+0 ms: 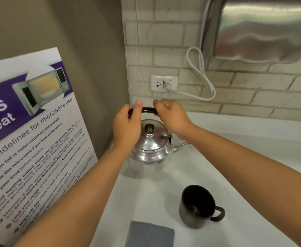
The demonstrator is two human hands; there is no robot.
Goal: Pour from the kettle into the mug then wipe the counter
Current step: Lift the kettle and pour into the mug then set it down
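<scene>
We grip the kettle (148,148) handle (148,110) with left hand (126,127) and right hand (173,118), fingers curled around it; mug (198,206) at five o'clock, grey cloth (149,234) at six

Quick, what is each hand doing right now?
Left hand: closed on the handle of the kettle.
Right hand: closed on the same handle, at its other end.
</scene>
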